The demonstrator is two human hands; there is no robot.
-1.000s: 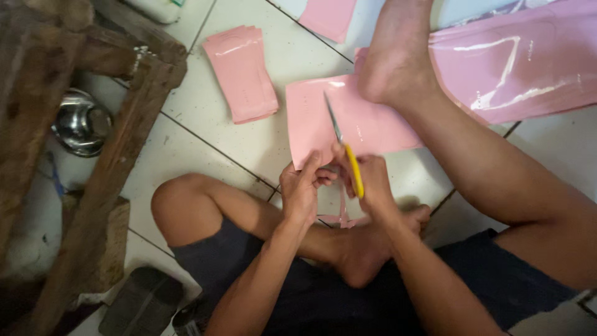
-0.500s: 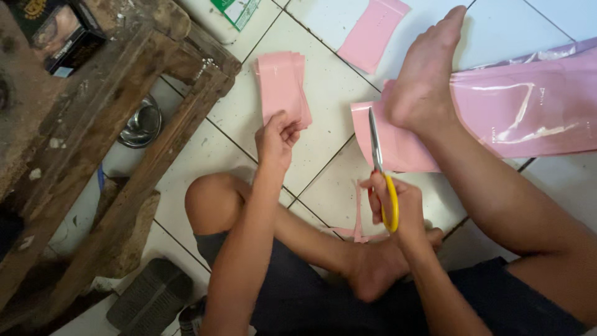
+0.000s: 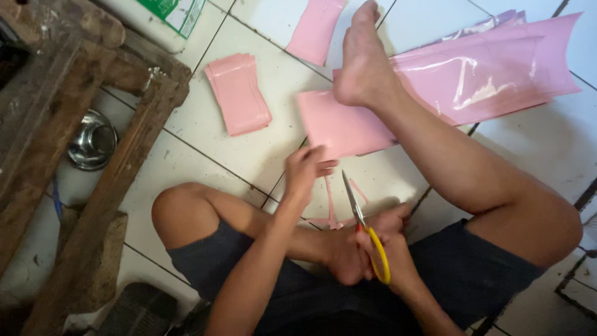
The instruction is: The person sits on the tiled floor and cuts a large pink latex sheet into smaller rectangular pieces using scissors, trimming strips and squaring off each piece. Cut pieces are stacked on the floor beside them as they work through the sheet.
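Your left hand hovers with fingers loosely spread, holding nothing, just short of the near edge of the pink sheet, whose long axis runs away to the right under your foot. Your right hand, farther back, is clenched around the scissors, blades pointing toward the sheet.

Yellow-handled scissors, blades shut, point toward the flat pink plastic sheet lying just beyond them on the tiles.
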